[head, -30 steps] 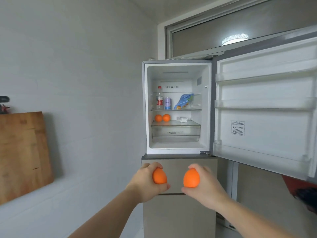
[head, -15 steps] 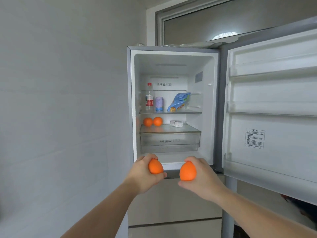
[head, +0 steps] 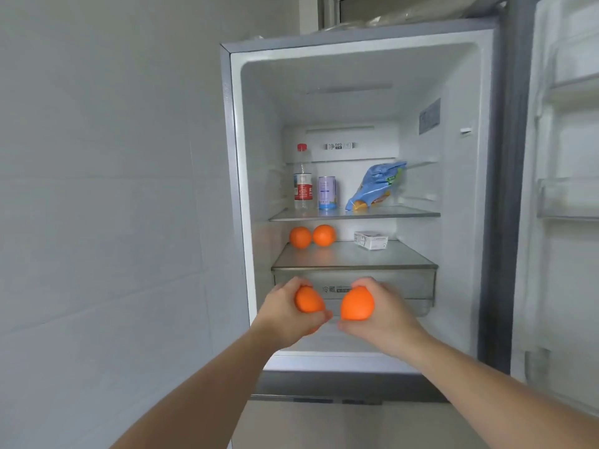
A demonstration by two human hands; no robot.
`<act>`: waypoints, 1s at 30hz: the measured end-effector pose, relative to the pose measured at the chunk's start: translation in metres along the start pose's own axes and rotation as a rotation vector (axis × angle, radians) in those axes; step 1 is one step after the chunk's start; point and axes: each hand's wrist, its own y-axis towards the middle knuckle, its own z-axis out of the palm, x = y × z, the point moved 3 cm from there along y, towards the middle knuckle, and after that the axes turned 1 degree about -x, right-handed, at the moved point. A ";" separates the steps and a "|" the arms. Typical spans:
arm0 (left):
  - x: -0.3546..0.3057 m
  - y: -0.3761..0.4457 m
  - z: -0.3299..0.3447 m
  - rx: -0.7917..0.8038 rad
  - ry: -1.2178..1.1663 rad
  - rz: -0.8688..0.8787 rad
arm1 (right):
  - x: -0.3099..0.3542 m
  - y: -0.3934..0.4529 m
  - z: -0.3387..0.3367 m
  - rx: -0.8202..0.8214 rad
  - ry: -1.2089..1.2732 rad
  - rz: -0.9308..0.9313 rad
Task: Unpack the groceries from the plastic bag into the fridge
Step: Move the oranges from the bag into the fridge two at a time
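Forearms come up from the bottom edge of the frame toward its lower middle, each ending in a loaded hand. Left hand (head: 285,314) has its fingers and thumb curled round one orange (head: 309,300); right hand (head: 382,314) is wrapped the same way round a second orange (head: 357,303). The two fruits sit just beside each other without touching, held in front of the clear drawer (head: 405,285) at the mouth of the open fridge (head: 233,157).

Behind and above the hands, the glass shelf (head: 372,259) over that drawer carries two shelved oranges (head: 312,236) at its left, touching or nearly so, and a small white box (head: 370,240) toward the right. One level higher, in the middle of the frame, the upper shelf (head: 389,214) holds a red-capped bottle (head: 303,179), a pale can (head: 327,192) just beside it, and a blue packet (head: 377,186) leaning toward the right wall. The fridge door (head: 567,189) stands open along the right edge, its racks showing nothing I can make out.

Judging from this, unpacking is well under way: several items already sit inside, and the pair in hand looks bound for the spot beside the other oranges. No plastic bag is in view, so how much remains in it cannot be told.
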 end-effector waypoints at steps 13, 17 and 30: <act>0.026 0.152 0.043 -0.187 -0.260 -0.051 | -0.043 0.159 0.021 -0.036 0.007 -0.063; 0.031 0.194 0.048 -0.077 -0.163 0.061 | -0.057 0.201 0.031 -0.051 -0.028 -0.050; 0.073 0.310 0.073 0.035 0.061 -0.073 | -0.098 0.308 0.079 0.032 -0.222 0.100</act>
